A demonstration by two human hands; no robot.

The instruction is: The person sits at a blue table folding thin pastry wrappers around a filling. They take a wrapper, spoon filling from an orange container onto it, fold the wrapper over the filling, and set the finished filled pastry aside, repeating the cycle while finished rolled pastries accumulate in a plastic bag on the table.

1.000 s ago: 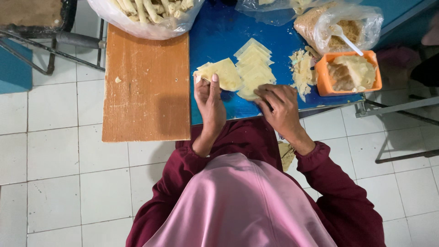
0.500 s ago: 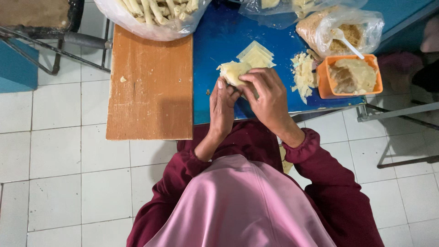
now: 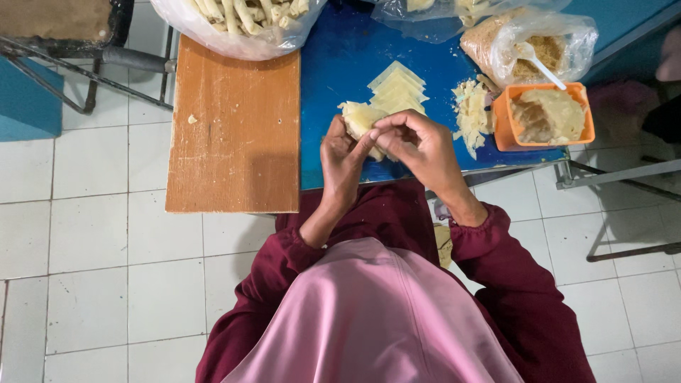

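Left hand [image 3: 342, 157] fingers curled under pale, soft pastry wrapper [image 3: 360, 120], pinching its edge. Right hand [image 3: 420, 145] fingertips closed on same wrapper from other side, folding it; wrapper held just above blue table [image 3: 333, 78]. Just beyond: fanned stack of thin square wrappers [image 3: 397, 89]. Right of it, shredded pale scraps [image 3: 469, 113], then orange rectangular tub [image 3: 545, 117] of creamy filling. Left: smooth wooden board [image 3: 237, 135]. Far edge: clear plastic bag of rolled sticks [image 3: 237, 21].

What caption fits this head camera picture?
Both hands, left hand and right hand, fold a pale wrapper above the blue table.
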